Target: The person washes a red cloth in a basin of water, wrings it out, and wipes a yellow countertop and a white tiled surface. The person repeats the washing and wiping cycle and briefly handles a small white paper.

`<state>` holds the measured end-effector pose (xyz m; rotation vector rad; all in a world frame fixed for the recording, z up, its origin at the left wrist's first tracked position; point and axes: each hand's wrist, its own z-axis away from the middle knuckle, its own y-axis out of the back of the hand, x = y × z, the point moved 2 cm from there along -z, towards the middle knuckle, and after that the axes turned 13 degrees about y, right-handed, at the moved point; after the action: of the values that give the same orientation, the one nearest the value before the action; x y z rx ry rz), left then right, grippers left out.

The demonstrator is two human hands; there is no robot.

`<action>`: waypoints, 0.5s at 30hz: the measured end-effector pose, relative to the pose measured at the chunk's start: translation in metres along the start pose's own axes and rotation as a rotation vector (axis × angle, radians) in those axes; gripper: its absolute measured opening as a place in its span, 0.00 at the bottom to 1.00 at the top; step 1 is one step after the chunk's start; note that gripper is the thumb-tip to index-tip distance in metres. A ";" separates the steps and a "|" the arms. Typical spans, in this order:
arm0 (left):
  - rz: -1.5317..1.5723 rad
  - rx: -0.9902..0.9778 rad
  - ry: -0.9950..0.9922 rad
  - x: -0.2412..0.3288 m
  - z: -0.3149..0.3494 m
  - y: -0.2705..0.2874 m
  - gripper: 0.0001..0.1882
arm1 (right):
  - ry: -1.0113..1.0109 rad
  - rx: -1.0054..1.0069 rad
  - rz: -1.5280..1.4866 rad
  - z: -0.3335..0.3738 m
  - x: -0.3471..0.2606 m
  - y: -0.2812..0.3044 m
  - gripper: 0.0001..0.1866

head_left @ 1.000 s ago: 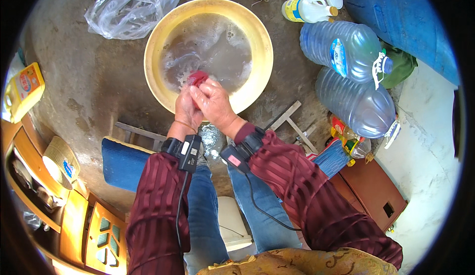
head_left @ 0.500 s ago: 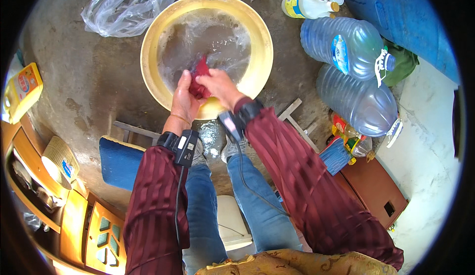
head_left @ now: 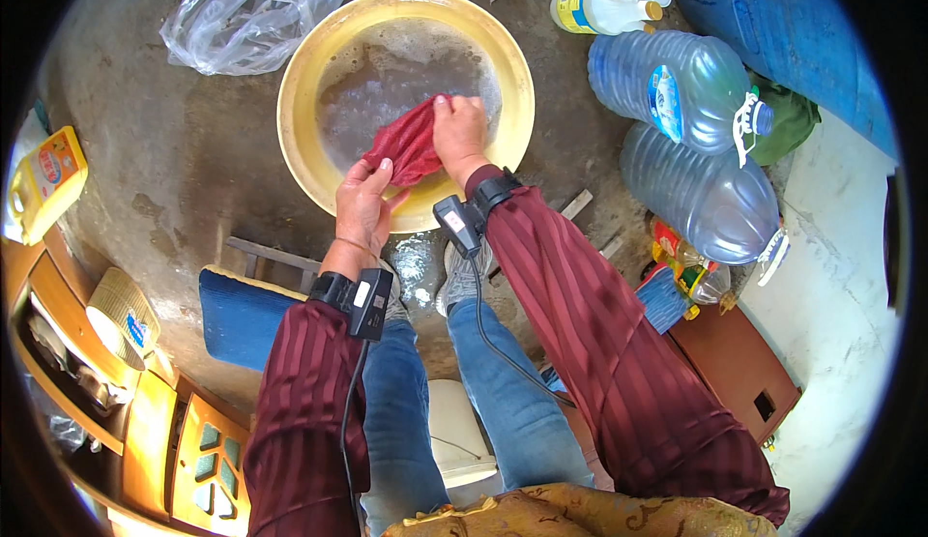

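Observation:
A red cloth (head_left: 406, 143) is stretched between my two hands over a round yellow basin (head_left: 295, 141). Cloudy, sudsy water (head_left: 372, 78) fills the basin's bottom. My left hand (head_left: 362, 201) grips the cloth's near left end, thumb on top, above the basin's near rim. My right hand (head_left: 459, 133) holds the far right end, farther in over the water. The fingers under the cloth are partly hidden. Each wrist wears a black strap with a small cabled box.
A clear plastic bag (head_left: 253, 15) lies left of the basin. To the right are large clear water jugs (head_left: 710, 184), a white bottle (head_left: 611, 10) and a blue barrel (head_left: 793, 29). A blue-topped stool (head_left: 242, 317) is at near left, beside a wooden cabinet (head_left: 208, 460).
My hands have moved apart, the right one going farther and rightward. The cloth, bunched between them before, is now spread out and raised from the water.

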<state>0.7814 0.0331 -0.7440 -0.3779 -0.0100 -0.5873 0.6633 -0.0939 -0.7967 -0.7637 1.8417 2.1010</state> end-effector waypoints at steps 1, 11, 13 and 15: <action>-0.036 0.086 0.016 0.003 -0.002 0.004 0.09 | -0.043 0.053 -0.073 -0.002 0.004 0.005 0.16; -0.074 0.220 -0.581 0.028 0.002 0.035 0.04 | -0.124 0.092 -0.263 0.008 0.005 0.071 0.08; -0.129 0.264 -0.509 0.029 -0.001 0.032 0.05 | -0.018 -0.058 -0.213 0.014 -0.004 0.065 0.19; -0.220 0.266 -0.323 0.027 -0.006 0.024 0.10 | 0.051 -0.188 -0.148 0.020 -0.014 0.050 0.34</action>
<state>0.8159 0.0348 -0.7549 -0.2101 -0.4398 -0.7268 0.6446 -0.0808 -0.7455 -0.9751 1.5734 2.1973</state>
